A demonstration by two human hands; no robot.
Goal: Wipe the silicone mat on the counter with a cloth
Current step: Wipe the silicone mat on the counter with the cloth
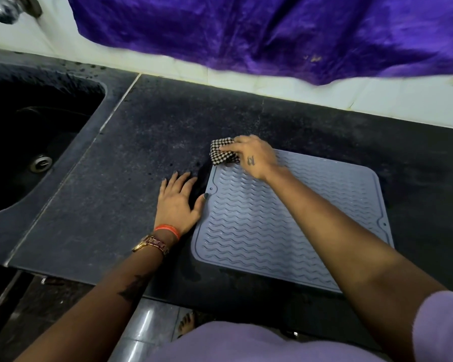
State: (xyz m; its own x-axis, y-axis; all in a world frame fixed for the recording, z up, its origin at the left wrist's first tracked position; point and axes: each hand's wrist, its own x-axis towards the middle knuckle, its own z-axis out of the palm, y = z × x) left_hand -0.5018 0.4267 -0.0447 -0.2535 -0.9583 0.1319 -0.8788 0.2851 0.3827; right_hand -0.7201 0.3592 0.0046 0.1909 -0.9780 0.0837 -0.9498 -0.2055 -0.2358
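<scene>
Dark counter [141, 131], right hand [256, 158] gripping cloth [224, 151]

The right hand [256, 156] covered part of the crumpled black-and-white checked cloth [223, 152] and the far left corner of the grey-blue ribbed silicone mat [285, 220]. Its forearm hid a diagonal strip of ribs. Whether its fingertips curled stayed unclear.

No readable text, label, brand or number is shown anywhere in the view. A small dark mark is seen on the back of the right hand [256, 158], but it cannot be made out as letters or digits. Nothing is printed on the silicone mat [293, 226].
</scene>
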